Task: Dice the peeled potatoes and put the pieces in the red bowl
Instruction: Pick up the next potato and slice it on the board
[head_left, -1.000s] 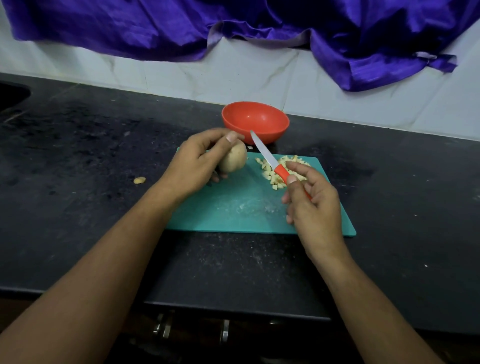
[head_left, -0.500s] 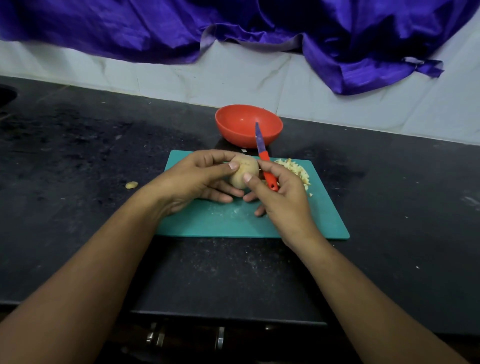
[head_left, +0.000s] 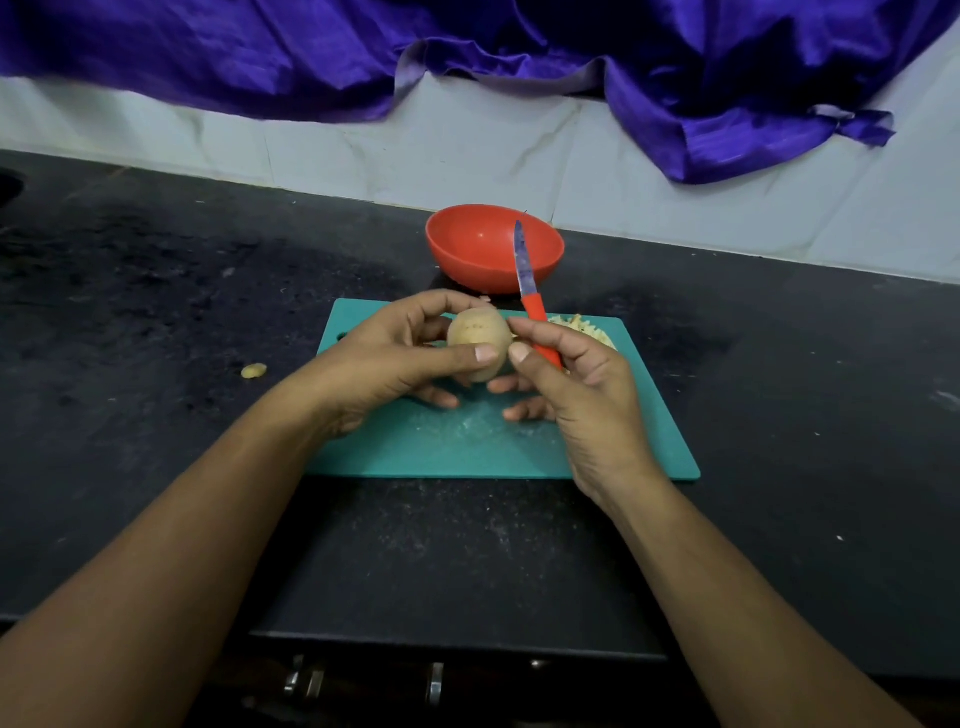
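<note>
A peeled potato (head_left: 478, 340) is held just above the teal cutting board (head_left: 467, 447). My left hand (head_left: 395, 364) grips it from the left, thumb on its front. My right hand (head_left: 576, 384) holds a red-handled knife (head_left: 530, 291) with the blade pointing up and away, and its thumb and forefinger touch the potato's right side. A pile of diced potato (head_left: 584, 330) lies on the board's far right, mostly hidden behind my right hand. The red bowl (head_left: 493, 247) stands just behind the board and looks empty.
A small potato scrap (head_left: 253, 370) lies on the black counter (head_left: 156, 312) left of the board. A white tiled wall with purple cloth (head_left: 519, 47) draped over it rises behind the bowl. The counter's front edge runs below my forearms.
My right hand came left from the diced pile to the potato, swinging the knife blade upright. My left hand brought the potato to the board's middle, where both hands now hold it.
</note>
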